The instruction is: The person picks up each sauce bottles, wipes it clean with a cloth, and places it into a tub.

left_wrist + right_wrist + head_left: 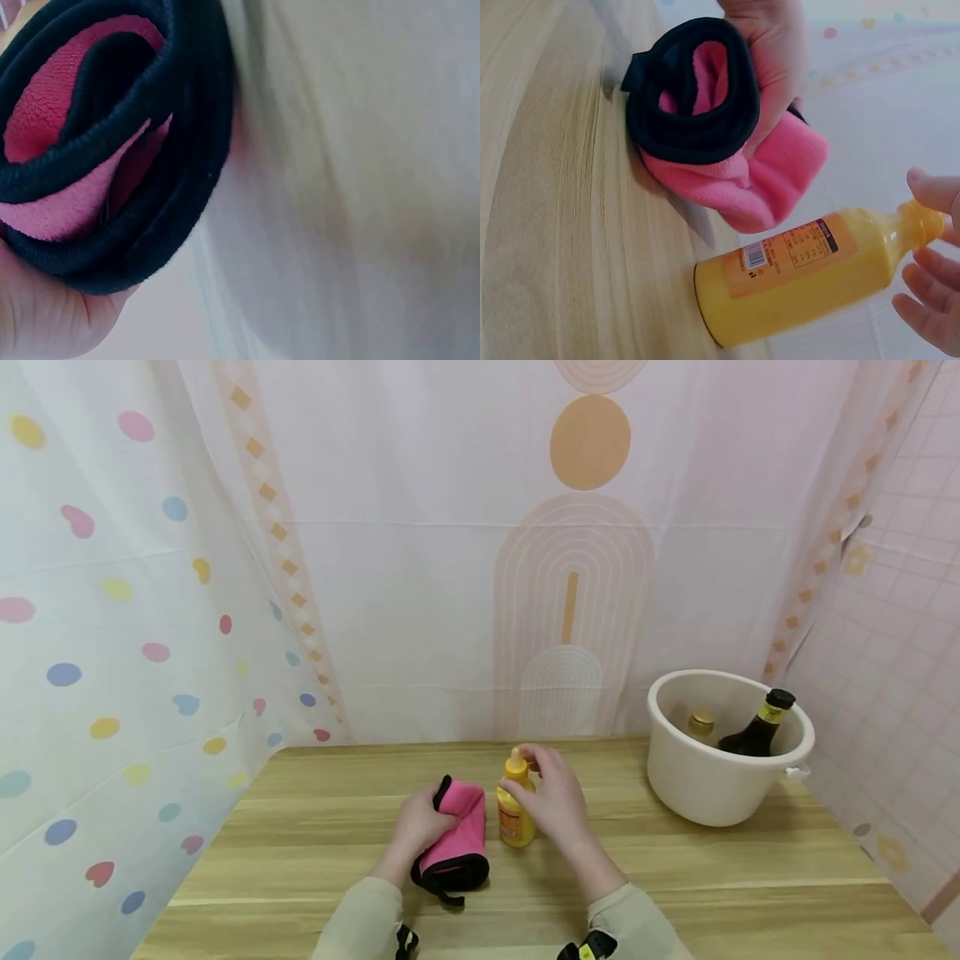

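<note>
My left hand (422, 823) grips a rolled pink cloth with black edging (467, 823); its coiled end (112, 112) fills the upper left of the left wrist view. A black tab hangs from the roll's near end. Just to the right, a yellow squeeze bottle (516, 821) with a pointed nozzle stands upright on the table. Around its neck and cap are the curved thumb and fingers of my right hand (557, 795). In the right wrist view the lower fingertips (909, 306) stand off the bottle's shoulder, and the printed label (787, 251) shows.
A white bucket (701, 797) stands at the back right of the wooden table (315, 827). In it are a dark bottle with a black cap (753, 735) and a container with a gold lid (701, 720). Patterned curtains (420, 610) hang behind and beside the table.
</note>
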`<state>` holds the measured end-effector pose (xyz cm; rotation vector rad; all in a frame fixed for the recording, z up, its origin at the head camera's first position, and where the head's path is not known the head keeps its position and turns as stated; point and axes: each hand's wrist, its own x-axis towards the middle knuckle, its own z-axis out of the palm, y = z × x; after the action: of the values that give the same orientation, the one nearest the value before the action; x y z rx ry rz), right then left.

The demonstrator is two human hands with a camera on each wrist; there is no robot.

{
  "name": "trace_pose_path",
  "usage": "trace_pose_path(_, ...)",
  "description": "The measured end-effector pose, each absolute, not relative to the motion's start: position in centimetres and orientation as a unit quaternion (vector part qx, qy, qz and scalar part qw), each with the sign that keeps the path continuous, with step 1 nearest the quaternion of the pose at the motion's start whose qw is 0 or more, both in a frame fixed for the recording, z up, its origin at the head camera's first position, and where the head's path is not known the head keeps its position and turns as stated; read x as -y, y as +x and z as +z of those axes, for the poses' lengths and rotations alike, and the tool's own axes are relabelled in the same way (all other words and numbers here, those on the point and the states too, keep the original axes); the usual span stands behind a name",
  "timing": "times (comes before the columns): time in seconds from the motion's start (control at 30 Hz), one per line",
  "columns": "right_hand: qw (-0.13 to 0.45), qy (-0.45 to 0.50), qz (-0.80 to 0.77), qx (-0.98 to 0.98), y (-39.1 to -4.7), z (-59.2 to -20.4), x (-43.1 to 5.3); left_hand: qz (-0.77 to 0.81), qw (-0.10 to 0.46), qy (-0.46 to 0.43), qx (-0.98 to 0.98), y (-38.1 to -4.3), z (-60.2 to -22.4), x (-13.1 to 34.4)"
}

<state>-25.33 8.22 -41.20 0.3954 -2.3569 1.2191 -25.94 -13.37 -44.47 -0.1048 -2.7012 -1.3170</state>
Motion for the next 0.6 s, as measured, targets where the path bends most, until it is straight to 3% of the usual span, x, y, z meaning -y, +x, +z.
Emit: trace_pose_path(0.6,0.265,0.128,0.409,0.864,-25.2,-40.7,-7.8,-0.459,0.081,-0.018,0.884,-24.6,-43.1,14.1)
